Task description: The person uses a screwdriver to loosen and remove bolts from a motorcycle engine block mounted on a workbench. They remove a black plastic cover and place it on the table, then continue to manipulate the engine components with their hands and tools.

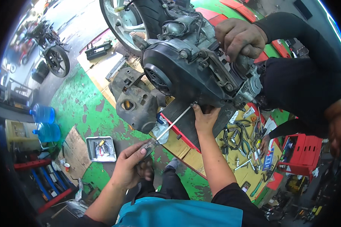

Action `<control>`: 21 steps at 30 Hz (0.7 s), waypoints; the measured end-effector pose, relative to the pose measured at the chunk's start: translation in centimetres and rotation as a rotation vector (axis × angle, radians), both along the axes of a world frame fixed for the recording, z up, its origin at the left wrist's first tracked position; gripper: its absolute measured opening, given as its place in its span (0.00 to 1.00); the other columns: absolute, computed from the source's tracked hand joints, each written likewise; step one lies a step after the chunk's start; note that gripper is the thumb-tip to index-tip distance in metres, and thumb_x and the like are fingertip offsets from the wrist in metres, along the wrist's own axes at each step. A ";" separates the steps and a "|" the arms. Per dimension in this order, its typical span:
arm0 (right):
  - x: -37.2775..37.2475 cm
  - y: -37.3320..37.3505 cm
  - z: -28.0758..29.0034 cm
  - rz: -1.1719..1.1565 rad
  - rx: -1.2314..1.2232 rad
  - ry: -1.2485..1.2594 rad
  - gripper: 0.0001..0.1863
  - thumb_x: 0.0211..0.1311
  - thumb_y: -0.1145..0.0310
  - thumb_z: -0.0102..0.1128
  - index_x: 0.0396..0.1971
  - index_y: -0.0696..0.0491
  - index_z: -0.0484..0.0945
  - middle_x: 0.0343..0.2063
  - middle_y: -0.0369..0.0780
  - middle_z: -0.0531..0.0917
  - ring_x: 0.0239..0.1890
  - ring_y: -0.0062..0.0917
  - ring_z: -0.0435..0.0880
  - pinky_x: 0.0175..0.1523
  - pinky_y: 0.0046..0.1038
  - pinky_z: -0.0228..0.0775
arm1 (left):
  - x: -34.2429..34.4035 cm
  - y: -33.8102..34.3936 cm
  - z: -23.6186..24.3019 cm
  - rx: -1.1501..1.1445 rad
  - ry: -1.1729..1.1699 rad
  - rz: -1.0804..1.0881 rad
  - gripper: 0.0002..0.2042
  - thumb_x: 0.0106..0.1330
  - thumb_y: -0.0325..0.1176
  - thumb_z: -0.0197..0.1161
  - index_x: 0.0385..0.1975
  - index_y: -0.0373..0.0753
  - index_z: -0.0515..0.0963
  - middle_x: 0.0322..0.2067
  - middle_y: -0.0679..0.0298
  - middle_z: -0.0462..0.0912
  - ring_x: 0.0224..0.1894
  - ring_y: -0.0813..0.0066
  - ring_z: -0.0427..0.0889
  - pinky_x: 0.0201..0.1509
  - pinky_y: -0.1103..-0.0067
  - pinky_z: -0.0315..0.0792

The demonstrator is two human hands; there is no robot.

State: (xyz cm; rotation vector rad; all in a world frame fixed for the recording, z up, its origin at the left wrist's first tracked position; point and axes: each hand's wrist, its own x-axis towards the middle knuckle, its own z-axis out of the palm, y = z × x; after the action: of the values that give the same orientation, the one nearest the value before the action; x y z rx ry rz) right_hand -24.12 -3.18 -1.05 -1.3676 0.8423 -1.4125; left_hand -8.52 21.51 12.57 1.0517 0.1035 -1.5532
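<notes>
My left hand point(134, 164) is closed round the clear handle of a long screwdriver point(173, 124). Its shaft slants up to the underside of a black engine cover point(185, 72). At the screwdriver's tip is my right hand point(205, 120), thumb raised against a small dark spot there. The other fingers are partly hidden under the cover, so what they pinch cannot be made out. The scooter engine point(208, 36) stands on a dark block point(182, 121), its wheel point(125, 24) at the far side. A grey-black plastic shroud point(134, 102) sits left of the cover.
Another person's fist point(240, 38) rests by the engine's top right; a second hand point(265, 145) reaches among tools. Pliers point(246, 145) and wrenches litter the cardboard-topped bench point(185, 151). A metal tray point(101, 149) of small parts lies left; a red toolbox point(301, 153) stands right.
</notes>
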 end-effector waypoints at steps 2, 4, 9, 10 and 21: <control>-0.4 -0.3 -0.5 -0.005 -0.019 0.023 0.42 0.52 0.76 0.80 0.64 0.58 0.62 0.61 0.47 0.73 0.63 0.35 0.74 0.71 0.36 0.61 | 0.1 -0.5 0.7 0.033 -0.139 -0.018 0.24 0.73 0.37 0.64 0.65 0.33 0.71 0.26 0.62 0.77 0.18 0.76 0.76 0.17 0.79 0.71; -0.1 -0.3 -0.6 0.004 -0.034 0.024 0.42 0.52 0.76 0.80 0.64 0.58 0.62 0.61 0.47 0.73 0.63 0.35 0.73 0.71 0.36 0.61 | -0.2 -0.7 1.2 0.036 -0.204 -0.018 0.24 0.71 0.33 0.67 0.64 0.33 0.73 0.25 0.66 0.76 0.17 0.83 0.68 0.17 0.82 0.61; 0.0 -0.4 -0.8 0.010 -0.049 0.030 0.42 0.52 0.75 0.79 0.64 0.59 0.61 0.61 0.48 0.73 0.63 0.35 0.73 0.71 0.35 0.61 | -0.8 -0.1 -1.0 -0.159 -1.148 -0.223 0.25 0.64 0.26 0.68 0.63 0.35 0.76 0.26 0.60 0.81 0.22 0.70 0.80 0.25 0.75 0.72; 0.0 -0.3 -0.8 0.014 -0.038 0.032 0.42 0.52 0.75 0.79 0.64 0.59 0.61 0.61 0.48 0.73 0.63 0.35 0.73 0.71 0.35 0.61 | -0.9 0.0 -1.7 -0.267 -1.504 -0.280 0.26 0.62 0.25 0.68 0.63 0.36 0.77 0.26 0.58 0.81 0.23 0.67 0.82 0.28 0.74 0.74; -0.4 -0.5 -0.7 0.040 -0.028 0.089 0.44 0.55 0.72 0.80 0.66 0.56 0.58 0.63 0.45 0.69 0.64 0.33 0.70 0.71 0.34 0.60 | 0.8 -0.3 -1.0 0.076 -0.144 -0.045 0.30 0.72 0.52 0.55 0.65 0.34 0.74 0.32 0.53 0.84 0.08 0.81 0.61 0.11 0.83 0.56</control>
State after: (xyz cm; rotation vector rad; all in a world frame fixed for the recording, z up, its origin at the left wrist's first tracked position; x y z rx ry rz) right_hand -24.54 -3.67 -1.77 -1.4693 0.8510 -1.3459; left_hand -7.74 21.16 11.53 1.2298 0.0399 -1.5181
